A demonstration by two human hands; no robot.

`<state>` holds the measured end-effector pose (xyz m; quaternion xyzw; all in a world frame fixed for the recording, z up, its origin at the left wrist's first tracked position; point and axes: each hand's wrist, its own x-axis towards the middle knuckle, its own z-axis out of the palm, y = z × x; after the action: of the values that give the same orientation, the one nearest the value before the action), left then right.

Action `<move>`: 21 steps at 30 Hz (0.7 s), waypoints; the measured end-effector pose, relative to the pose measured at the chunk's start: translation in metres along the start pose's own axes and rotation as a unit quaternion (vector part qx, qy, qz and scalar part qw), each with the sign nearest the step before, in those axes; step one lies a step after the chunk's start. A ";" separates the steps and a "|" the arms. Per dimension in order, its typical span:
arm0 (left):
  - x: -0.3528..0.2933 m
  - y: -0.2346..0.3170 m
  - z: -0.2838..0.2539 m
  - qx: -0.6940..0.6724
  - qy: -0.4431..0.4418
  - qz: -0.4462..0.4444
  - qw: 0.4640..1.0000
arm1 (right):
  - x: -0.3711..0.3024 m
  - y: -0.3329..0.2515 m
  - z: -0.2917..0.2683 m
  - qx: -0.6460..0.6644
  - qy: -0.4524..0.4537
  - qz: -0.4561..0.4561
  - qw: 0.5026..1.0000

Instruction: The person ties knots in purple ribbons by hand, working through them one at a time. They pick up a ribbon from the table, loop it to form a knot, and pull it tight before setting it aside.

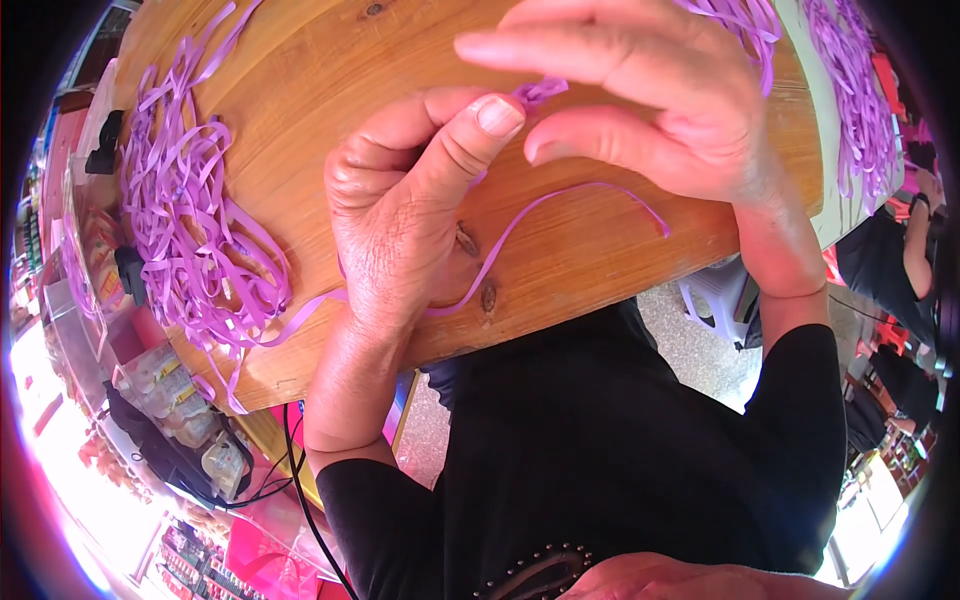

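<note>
My left hand (395, 200) is closed in a pinch, thumb pressed against the bent forefinger. A knotted or folded bit of purple ribbon (542, 92) sticks out past the thumb tip. Just to its right, my right hand (665, 105) is held with thumb and fingers apart and nothing visible between them. Below both hands, a loose length of purple ribbon (510, 240) curves across the wooden table (590, 245). Another strand passes by my left wrist towards a tangled heap of purple ribbon (185, 210) at the left.
More purple ribbon (745, 30) lies at the table's far right, and another bundle (850, 100) rests on a pale surface beyond. Black clips (105, 145) sit along the left edge. A black cable (296, 470) hangs by my left elbow. A lilac plastic stool (718, 300) stands below.
</note>
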<state>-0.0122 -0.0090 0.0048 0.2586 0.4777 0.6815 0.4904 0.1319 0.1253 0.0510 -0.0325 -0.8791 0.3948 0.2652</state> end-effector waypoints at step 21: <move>0.000 0.003 -0.003 0.129 0.041 0.078 0.988 | -0.001 -0.005 0.006 -0.078 0.085 -0.008 0.993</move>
<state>-0.0155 -0.0099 0.0062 0.3284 0.5598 0.6601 0.3782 0.1302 0.1175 0.0513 -0.0793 -0.8818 0.3190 0.3383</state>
